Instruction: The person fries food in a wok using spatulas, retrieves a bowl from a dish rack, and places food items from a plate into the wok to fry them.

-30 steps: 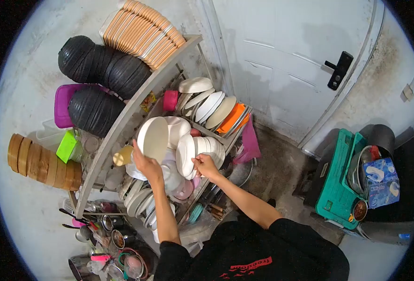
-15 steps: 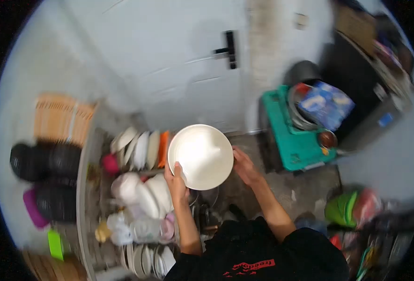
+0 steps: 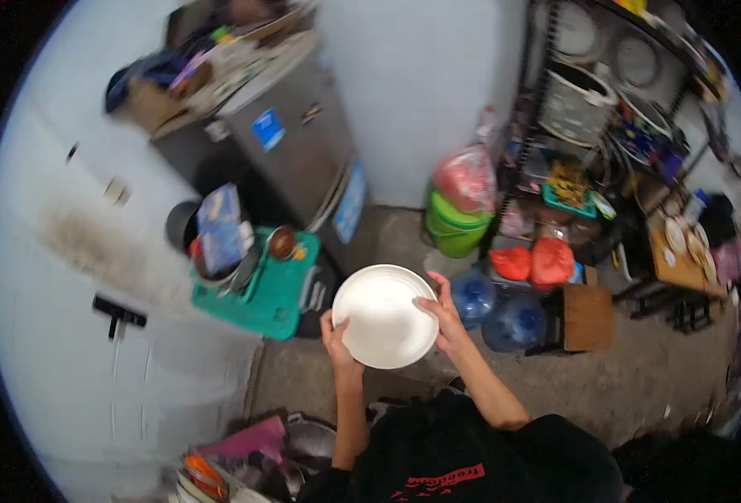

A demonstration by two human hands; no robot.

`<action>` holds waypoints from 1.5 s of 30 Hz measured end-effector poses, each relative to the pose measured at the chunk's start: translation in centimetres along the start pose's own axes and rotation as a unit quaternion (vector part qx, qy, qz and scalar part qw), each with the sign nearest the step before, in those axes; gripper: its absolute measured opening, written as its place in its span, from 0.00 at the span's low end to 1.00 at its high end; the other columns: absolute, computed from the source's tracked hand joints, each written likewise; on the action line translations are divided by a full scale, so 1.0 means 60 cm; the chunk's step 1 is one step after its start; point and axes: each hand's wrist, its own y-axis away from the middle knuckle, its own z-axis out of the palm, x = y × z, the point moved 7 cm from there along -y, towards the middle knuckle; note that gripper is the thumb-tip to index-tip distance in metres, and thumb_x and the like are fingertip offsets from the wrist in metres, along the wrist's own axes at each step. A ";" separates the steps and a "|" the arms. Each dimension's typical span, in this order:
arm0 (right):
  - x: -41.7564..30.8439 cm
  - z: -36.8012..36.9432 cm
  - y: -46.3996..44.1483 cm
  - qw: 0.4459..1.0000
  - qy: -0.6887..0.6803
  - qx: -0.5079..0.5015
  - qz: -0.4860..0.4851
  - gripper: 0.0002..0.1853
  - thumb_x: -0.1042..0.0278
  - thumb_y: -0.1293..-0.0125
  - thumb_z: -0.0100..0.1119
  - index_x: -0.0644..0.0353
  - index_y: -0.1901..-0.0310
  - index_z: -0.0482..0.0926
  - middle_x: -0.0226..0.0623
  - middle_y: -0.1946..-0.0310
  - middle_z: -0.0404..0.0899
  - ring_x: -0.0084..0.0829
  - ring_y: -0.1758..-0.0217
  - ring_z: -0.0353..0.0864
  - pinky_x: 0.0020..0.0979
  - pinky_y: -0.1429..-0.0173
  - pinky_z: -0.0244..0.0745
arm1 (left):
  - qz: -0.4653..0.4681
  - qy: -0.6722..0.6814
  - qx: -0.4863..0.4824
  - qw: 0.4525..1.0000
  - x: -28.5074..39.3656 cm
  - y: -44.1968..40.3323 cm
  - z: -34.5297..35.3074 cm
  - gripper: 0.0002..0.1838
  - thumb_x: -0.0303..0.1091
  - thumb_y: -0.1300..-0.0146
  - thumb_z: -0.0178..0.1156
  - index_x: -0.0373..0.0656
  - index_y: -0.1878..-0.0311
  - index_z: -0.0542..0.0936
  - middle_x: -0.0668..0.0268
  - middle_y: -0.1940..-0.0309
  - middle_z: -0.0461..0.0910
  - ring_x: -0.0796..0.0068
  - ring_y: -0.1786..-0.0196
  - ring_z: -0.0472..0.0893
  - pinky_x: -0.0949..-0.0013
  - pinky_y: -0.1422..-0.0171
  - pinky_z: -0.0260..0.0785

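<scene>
A round white plate (image 3: 386, 317) with a raised rim is held level in front of my body, its inside facing up. My left hand (image 3: 342, 345) grips its left edge, thumb over the rim and fingers underneath. On the opposite side my right hand (image 3: 444, 316) is closed on the edge, its thumb over the rim and a finger stretched out beyond it. Nothing distinct lies on the plate.
A green-lidded box (image 3: 274, 314) bearing pots stands left, beside a grey fridge (image 3: 291, 126). Ahead are a green bucket (image 3: 454, 230), blue water jugs (image 3: 513, 323) and a loaded black shelf (image 3: 546, 84). Dishes, including an orange one (image 3: 205, 475), sit lower left.
My view and body have turned right, away from the dish rack and door toward the fridge and shelf. The plate came along, and my right hand now has its thumb over the rim.
</scene>
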 end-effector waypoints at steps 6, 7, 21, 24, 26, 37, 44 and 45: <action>-0.159 -0.215 0.072 0.991 -0.022 0.091 -0.098 0.28 0.75 0.45 0.56 0.53 0.42 0.62 0.39 0.49 0.70 0.31 0.47 0.72 0.31 0.44 0.70 | -0.128 -0.006 -0.053 0.990 -0.135 0.072 0.273 0.20 0.27 0.47 0.51 0.42 0.48 0.65 0.56 0.56 0.71 0.60 0.54 0.75 0.60 0.53 0.73; -0.185 -0.243 0.084 0.987 -0.023 0.105 -0.116 0.28 0.75 0.45 0.56 0.53 0.42 0.62 0.39 0.49 0.70 0.31 0.47 0.72 0.31 0.44 0.70 | -0.144 -0.013 -0.054 0.988 -0.162 0.079 0.298 0.20 0.27 0.47 0.51 0.42 0.48 0.66 0.56 0.56 0.71 0.60 0.54 0.75 0.60 0.54 0.73; -0.366 -0.487 0.196 0.923 -0.116 0.296 -0.216 0.29 0.74 0.42 0.54 0.52 0.40 0.57 0.40 0.44 0.65 0.36 0.41 0.68 0.39 0.40 0.67 | -0.239 -0.098 -0.236 0.937 -0.423 0.133 0.582 0.19 0.27 0.48 0.54 0.40 0.51 0.66 0.54 0.59 0.73 0.59 0.58 0.77 0.60 0.56 0.74; -0.418 -0.530 0.190 0.917 -0.126 0.301 -0.231 0.27 0.74 0.42 0.54 0.48 0.41 0.58 0.38 0.46 0.65 0.36 0.42 0.67 0.40 0.40 0.68 | -0.274 -0.054 -0.213 0.936 -0.460 0.149 0.648 0.17 0.23 0.47 0.54 0.42 0.52 0.65 0.52 0.57 0.73 0.59 0.58 0.78 0.60 0.57 0.75; -0.462 -0.561 0.184 0.918 -0.092 0.314 -0.223 0.26 0.72 0.41 0.53 0.47 0.42 0.58 0.36 0.47 0.65 0.35 0.42 0.67 0.39 0.42 0.69 | -0.267 -0.027 -0.196 0.943 -0.480 0.159 0.705 0.15 0.23 0.46 0.54 0.41 0.54 0.67 0.54 0.58 0.74 0.60 0.58 0.78 0.61 0.56 0.75; -0.654 -0.784 0.280 0.879 -0.102 0.387 -0.261 0.26 0.70 0.41 0.55 0.47 0.41 0.57 0.39 0.49 0.67 0.33 0.45 0.69 0.36 0.45 0.71 | -0.276 -0.068 -0.233 0.930 -0.647 0.289 0.948 0.17 0.26 0.49 0.56 0.41 0.55 0.68 0.56 0.62 0.74 0.60 0.60 0.78 0.58 0.54 0.74; -0.806 -1.018 0.406 0.857 -0.107 0.399 -0.306 0.27 0.76 0.44 0.55 0.52 0.42 0.60 0.37 0.50 0.68 0.33 0.49 0.72 0.33 0.44 0.70 | -0.335 -0.126 -0.310 0.881 -0.859 0.460 1.098 0.17 0.25 0.49 0.57 0.41 0.54 0.68 0.58 0.58 0.74 0.64 0.58 0.78 0.65 0.53 0.73; -0.831 -1.068 0.428 0.863 -0.082 0.388 -0.315 0.26 0.76 0.44 0.55 0.53 0.43 0.62 0.37 0.50 0.69 0.33 0.47 0.72 0.33 0.43 0.70 | -0.344 -0.125 -0.304 0.880 -0.897 0.496 1.123 0.17 0.25 0.49 0.57 0.41 0.54 0.67 0.58 0.59 0.74 0.64 0.59 0.78 0.65 0.53 0.73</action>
